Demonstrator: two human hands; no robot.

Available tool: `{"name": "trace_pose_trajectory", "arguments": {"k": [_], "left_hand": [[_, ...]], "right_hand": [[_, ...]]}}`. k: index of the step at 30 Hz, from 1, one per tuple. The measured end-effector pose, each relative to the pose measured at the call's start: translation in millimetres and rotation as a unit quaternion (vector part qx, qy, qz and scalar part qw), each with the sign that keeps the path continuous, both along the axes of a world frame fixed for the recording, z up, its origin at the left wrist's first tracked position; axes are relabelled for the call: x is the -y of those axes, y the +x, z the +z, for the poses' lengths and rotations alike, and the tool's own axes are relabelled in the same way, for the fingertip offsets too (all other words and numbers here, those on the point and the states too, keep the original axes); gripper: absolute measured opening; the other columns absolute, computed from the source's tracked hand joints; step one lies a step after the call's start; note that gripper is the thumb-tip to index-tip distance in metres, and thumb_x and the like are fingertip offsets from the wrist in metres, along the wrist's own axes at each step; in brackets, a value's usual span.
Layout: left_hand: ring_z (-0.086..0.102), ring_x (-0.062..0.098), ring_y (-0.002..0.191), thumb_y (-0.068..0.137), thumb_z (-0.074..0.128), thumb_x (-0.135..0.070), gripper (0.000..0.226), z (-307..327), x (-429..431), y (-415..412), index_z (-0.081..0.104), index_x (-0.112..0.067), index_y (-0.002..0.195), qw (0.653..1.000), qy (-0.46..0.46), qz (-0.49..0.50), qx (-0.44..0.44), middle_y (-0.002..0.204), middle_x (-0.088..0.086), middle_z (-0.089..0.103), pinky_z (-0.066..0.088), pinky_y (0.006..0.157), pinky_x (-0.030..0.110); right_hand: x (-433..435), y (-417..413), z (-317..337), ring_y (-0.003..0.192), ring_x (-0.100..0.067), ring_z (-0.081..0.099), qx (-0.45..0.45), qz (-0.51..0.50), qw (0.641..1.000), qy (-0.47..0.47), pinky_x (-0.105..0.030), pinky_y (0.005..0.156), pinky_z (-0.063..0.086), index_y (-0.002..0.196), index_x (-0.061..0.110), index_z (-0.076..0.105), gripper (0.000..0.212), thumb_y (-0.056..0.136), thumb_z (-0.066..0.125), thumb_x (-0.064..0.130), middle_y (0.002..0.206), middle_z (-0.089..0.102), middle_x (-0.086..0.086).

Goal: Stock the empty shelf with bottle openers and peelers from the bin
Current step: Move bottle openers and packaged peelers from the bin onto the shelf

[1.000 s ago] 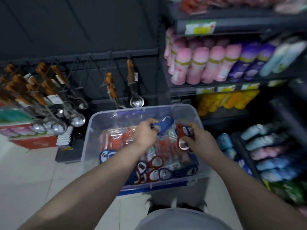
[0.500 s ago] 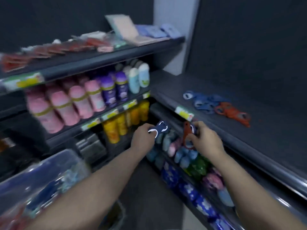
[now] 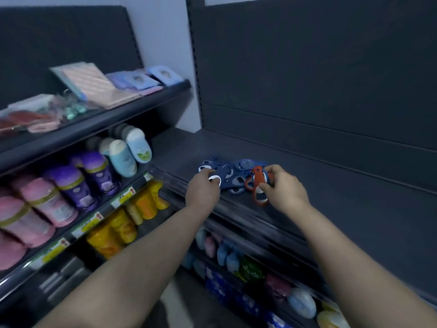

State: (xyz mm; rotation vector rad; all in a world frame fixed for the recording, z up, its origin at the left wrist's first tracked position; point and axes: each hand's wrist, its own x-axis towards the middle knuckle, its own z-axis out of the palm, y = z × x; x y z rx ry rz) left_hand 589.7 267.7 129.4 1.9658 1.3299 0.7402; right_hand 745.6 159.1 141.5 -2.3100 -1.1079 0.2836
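mid frame: left hand (image 3: 202,189) curled round a blue opener (image 3: 223,178), right hand (image 3: 285,185) pinching an orange opener (image 3: 257,182). both over the small blue pile (image 3: 237,184) on the dark shelf (image 3: 343,209), near its front edge. bin not in frame. risk imo: tossing them down knocks the pile fwd & smth slides off the lip onto the bottles below (image 3: 227,254). blurry, so opener vs peeler is a guess.
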Motion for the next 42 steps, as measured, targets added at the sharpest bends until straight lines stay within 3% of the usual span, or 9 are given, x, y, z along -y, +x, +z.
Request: {"name": "trace_pose_trajectory", "arguments": {"k": [10,15,19,24,27,31,34,39,42], "left_hand": [[0.055,0.028,0.107,0.094,0.049,-0.028,0.034,-16.1,-94.5,25.2,0.058,-0.023,0.127,0.994,0.029,-0.074,-0.074,0.113,0.006,0.067,0.047,0.081,0.036],[0.034,0.026,0.123,0.095,0.049,-0.041,0.036,-37.3,-124.6,30.9,0.055,-0.033,0.130,0.965,0.096,-0.128,-0.209,0.134,-0.001,0.049,0.036,0.096,0.041],[0.030,0.027,0.129,0.100,0.039,-0.037,0.040,-47.1,-138.1,46.4,0.048,-0.028,0.138,0.951,0.112,-0.188,-0.217,0.143,0.002,0.042,0.035,0.101,0.040],[0.019,0.026,0.141,0.102,0.034,-0.032,0.044,-50.1,-140.5,82.0,0.040,-0.022,0.145,0.951,0.080,-0.229,-0.191,0.153,0.006,0.032,0.025,0.112,0.035],[0.019,0.024,0.143,0.102,0.034,-0.025,0.045,-45.7,-138.1,93.0,0.038,-0.016,0.146,0.958,0.057,-0.240,-0.146,0.155,0.008,0.030,0.022,0.114,0.033],[0.036,0.025,0.132,0.100,0.039,-0.015,0.038,-38.0,-131.6,77.2,0.052,-0.016,0.135,0.970,0.091,-0.204,-0.099,0.141,0.003,0.048,0.037,0.104,0.036],[0.044,0.027,0.118,0.092,0.047,-0.010,0.028,-32.6,-117.6,47.6,0.063,-0.017,0.114,0.964,0.133,-0.190,-0.128,0.123,-0.001,0.057,0.045,0.090,0.040],[0.040,0.026,0.124,0.091,0.052,-0.020,0.033,-30.1,-74.3,-23.0,0.058,-0.019,0.123,0.957,0.169,-0.106,-0.213,0.135,0.000,0.051,0.043,0.096,0.040],[0.045,0.029,0.120,0.087,0.051,-0.015,0.031,-37.1,-37.7,-75.8,0.060,-0.016,0.116,0.963,0.150,-0.037,-0.219,0.127,0.004,0.056,0.044,0.094,0.041]], "right_hand": [[-103.0,7.3,-13.0,0.110,-0.029,0.058,-0.005,0.002,1.000,-0.023,-0.038,0.083,0.047,0.130,0.028,0.044,0.046,0.088,0.061,0.037,0.112,0.067,-0.004],[-98.0,-4.1,-24.6,0.135,-0.023,0.030,0.155,0.071,0.973,-0.153,-0.040,0.103,0.031,0.144,0.035,0.031,0.064,0.087,0.054,0.053,0.148,0.034,0.000],[-94.4,-7.0,-38.5,0.148,-0.020,-0.001,0.140,0.077,0.964,-0.214,-0.043,0.117,0.011,0.152,0.035,-0.003,0.069,0.096,0.031,0.058,0.161,-0.002,0.001],[-97.3,18.1,-44.0,0.147,-0.016,-0.014,0.113,0.049,0.964,-0.237,-0.040,0.120,-0.001,0.150,0.032,-0.014,0.065,0.099,0.021,0.051,0.160,-0.015,0.001],[-97.1,29.4,-39.0,0.147,-0.018,-0.013,0.088,0.037,0.967,-0.236,-0.043,0.120,-0.001,0.152,0.030,-0.008,0.064,0.100,0.026,0.046,0.160,-0.013,-0.001],[-97.2,16.3,-32.5,0.148,-0.023,0.004,0.133,0.043,0.978,-0.154,-0.043,0.118,0.010,0.152,0.025,0.015,0.058,0.100,0.036,0.038,0.161,0.007,-0.002],[-92.8,-5.4,-30.3,0.144,-0.022,0.019,0.191,0.090,0.970,-0.123,-0.041,0.114,0.021,0.144,0.022,0.034,0.048,0.098,0.041,0.036,0.157,0.022,0.001],[-73.8,-47.1,-31.6,0.141,-0.021,0.026,0.233,0.192,0.946,-0.115,-0.040,0.109,0.026,0.141,0.021,0.040,0.047,0.097,0.043,0.038,0.149,0.036,-0.001],[-58.1,-80.5,-37.3,0.138,-0.022,0.031,0.248,0.267,0.927,-0.093,-0.038,0.104,0.031,0.138,0.020,0.042,0.044,0.098,0.042,0.038,0.145,0.040,-0.001]]}}
